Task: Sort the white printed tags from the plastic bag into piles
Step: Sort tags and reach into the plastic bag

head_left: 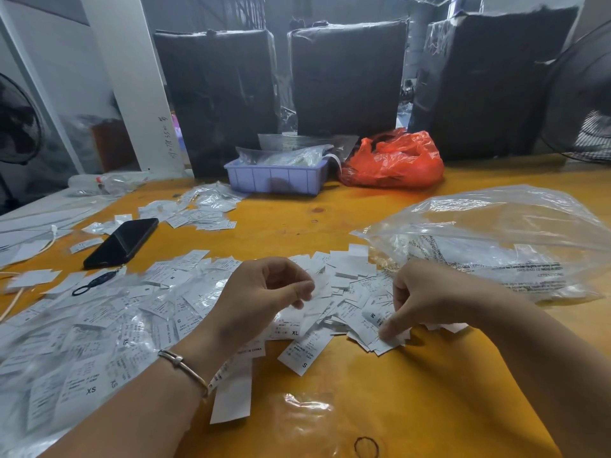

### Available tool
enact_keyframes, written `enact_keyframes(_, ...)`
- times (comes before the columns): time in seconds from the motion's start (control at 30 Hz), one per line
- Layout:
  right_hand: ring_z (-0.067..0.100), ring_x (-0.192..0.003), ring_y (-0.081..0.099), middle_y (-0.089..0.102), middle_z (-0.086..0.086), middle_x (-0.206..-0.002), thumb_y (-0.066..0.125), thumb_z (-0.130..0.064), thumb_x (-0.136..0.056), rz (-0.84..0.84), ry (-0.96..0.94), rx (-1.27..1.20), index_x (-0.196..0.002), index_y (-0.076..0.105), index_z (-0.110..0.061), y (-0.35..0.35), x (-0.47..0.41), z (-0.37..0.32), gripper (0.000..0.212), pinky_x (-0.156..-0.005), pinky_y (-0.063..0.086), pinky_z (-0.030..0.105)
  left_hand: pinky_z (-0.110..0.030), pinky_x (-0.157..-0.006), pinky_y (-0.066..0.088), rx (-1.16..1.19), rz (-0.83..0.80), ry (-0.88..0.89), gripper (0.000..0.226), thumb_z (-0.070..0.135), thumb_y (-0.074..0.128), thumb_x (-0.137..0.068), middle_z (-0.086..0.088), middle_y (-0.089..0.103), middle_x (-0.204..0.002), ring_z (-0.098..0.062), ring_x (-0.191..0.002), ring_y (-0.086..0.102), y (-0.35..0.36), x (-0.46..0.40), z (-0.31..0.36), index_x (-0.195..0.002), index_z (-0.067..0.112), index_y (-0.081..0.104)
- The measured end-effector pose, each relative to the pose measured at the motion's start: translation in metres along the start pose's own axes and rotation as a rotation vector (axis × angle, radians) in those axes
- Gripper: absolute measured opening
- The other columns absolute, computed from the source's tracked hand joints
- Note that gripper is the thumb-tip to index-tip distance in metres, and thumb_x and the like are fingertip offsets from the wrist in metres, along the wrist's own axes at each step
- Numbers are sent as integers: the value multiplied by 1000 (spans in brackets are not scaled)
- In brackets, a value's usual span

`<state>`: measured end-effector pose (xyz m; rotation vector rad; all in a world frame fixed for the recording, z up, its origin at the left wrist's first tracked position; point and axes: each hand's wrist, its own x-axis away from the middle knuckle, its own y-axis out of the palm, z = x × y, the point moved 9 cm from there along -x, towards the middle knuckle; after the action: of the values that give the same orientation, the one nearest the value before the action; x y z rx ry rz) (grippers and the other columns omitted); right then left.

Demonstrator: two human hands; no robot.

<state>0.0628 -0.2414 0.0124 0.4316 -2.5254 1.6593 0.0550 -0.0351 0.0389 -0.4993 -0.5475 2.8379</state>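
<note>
Holding bagged tags, blue bin (274, 180) behind clear bag (496, 233).

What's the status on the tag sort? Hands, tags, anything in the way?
Left hand pinching one tag above the heap. Right hand gripping a fanned stack of tags. Loose tags still unsorted; plastic bag open on the right. Phone clear of the work.

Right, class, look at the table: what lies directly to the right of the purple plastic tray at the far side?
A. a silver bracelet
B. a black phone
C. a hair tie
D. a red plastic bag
D: the crumpled red plastic bag sits right beside the purple tray, while the phone lies nearer, to the left.
</note>
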Motion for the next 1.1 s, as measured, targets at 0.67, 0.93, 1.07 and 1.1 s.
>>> enact_keyframes(0.67, 9, -62, 63, 70, 2, -68, 77, -13, -63, 341, -650, -990, -74, 70, -9, -51, 40, -62, 13, -58, 47, 15, -40, -69, 51, 52, 0, 49, 21, 20, 82, -69, -7, 71, -80, -16, -71, 62, 0, 4, 14, -84, 10, 73)
enact_keyframes(0.93, 43, -64, 58, 69, 11, -71, 79, -14, -71, 495, -662, -724, -75, 70, -8, -48, 50, -74, 12, -55, 47, 52, -42, -68, 55, 38, -2, 68, 25, 29, 80, -65, -5, 71, -78, -18, -70, 64, 1, 5, 17, -82, 13, 71)
enact_keyframes(1.07, 24, -57, 57, 69, 6, -69, 79, -11, -73, 528, -636, -689, -73, 70, -10, -51, 50, -71, 8, -51, 46, 43, -48, -71, 56, 28, 14, 81, 27, 31, 80, -64, -5, 72, -80, -32, -79, 65, 0, 5, 17, -84, 14, 73)
enact_keyframes(1.1, 22, -57, 57, 69, 6, -68, 79, -11, -73, 524, -628, -684, -73, 70, -10, -50, 49, -71, 8, -50, 46, 41, -48, -71, 56, 29, 15, 81, 27, 31, 80, -64, -5, 72, -79, -32, -80, 65, -1, 5, 17, -83, 14, 73)
